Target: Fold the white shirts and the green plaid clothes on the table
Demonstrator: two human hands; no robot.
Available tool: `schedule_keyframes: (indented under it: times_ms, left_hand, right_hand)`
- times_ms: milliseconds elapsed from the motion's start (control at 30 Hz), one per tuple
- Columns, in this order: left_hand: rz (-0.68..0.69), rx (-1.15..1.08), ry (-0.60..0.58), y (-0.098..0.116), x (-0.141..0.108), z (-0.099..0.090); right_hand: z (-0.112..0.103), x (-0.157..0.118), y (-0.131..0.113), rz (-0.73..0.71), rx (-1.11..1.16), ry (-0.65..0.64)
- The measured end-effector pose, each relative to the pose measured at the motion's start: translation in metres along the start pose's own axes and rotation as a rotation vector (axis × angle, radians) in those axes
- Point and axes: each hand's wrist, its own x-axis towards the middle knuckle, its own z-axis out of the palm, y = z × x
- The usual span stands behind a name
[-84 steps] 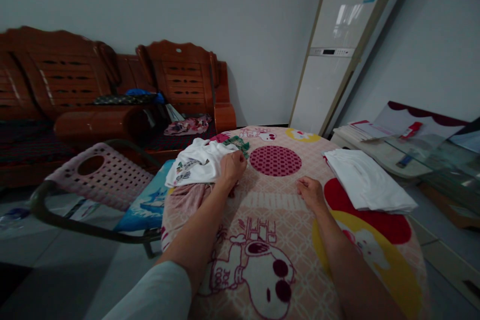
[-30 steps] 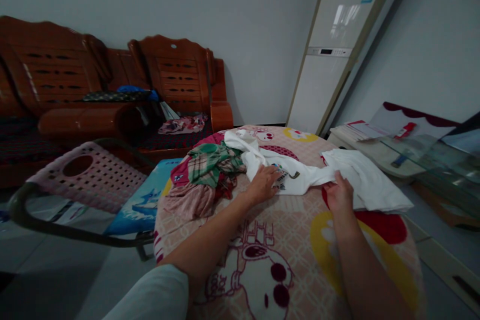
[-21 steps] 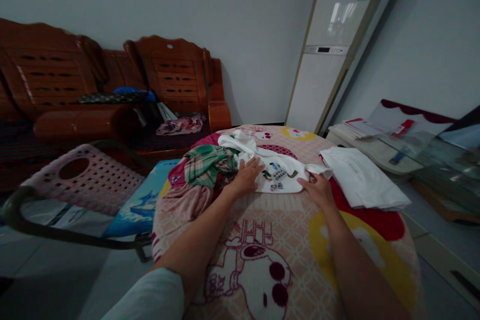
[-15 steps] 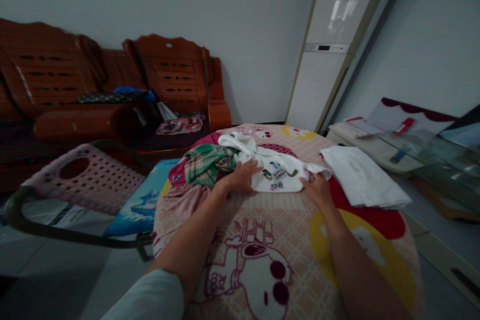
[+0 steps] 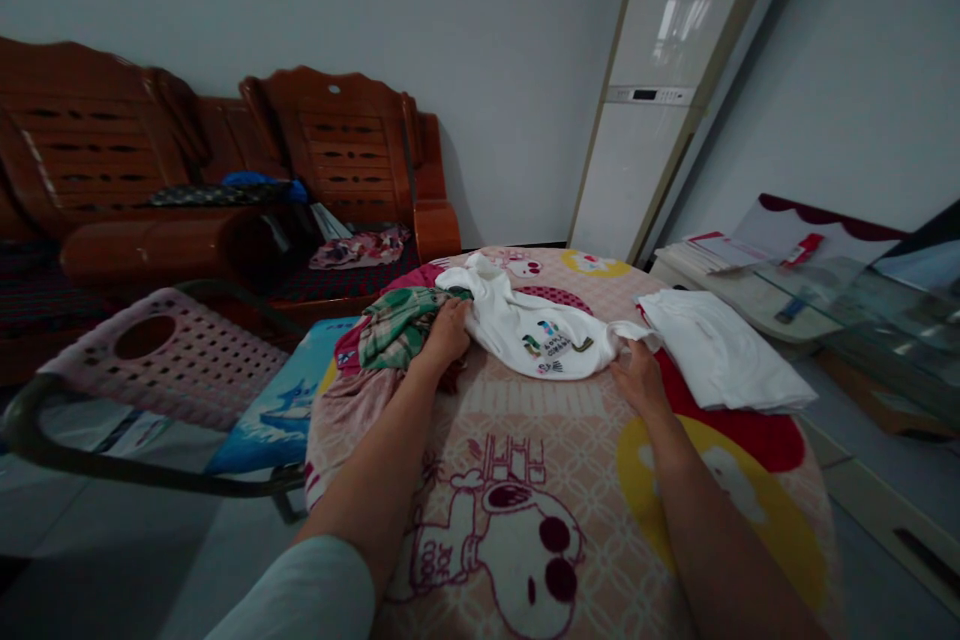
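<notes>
A white garment [image 5: 517, 325] with a colourful printed design lies across the round table, which wears a patterned cloth [image 5: 600, 480]. With its fingers closed, my left hand [image 5: 448, 332] grips the garment's left end, right beside a green plaid cloth [image 5: 401, 328]. At the opposite end my right hand [image 5: 637, 375] pinches the garment's edge between thumb and fingers. Pink clothing [image 5: 356, 405] is bunched under and in front of the plaid cloth. To the right of my right hand lies a folded white stack of cloth [image 5: 727, 350].
A woven pink chair [image 5: 195, 355] with a blue cushion [image 5: 281, 410] stands at the table's left. Behind it are carved wooden seats [image 5: 345, 155]. A tall white cabinet-like appliance [image 5: 637, 140] stands at the back; a glass shelf [image 5: 862, 305] is on the right.
My left hand has moved left, from the printed part of the white garment to its left end. The garment now stretches longer between my hands; the right hand has shifted only slightly.
</notes>
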Motion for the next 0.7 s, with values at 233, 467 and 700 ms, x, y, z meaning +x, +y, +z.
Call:
schedule_keyframes:
  times_ms: [233,467,700]
  left_hand:
    - [0.019,0.027,-0.049,-0.001,0.000,-0.003]
    - [0.202,0.043,-0.198,0.038,-0.011,-0.013]
    - [0.279,-0.229,-0.354,0.092,-0.012,-0.025]
  right_hand:
    - [-0.007,-0.001,-0.013,0.012,-0.110,0.101]
    - [-0.001,0.000,-0.011,-0.021,-0.150,0.074]
    - [-0.001,0.000,-0.011,-0.063,-0.175,0.059]
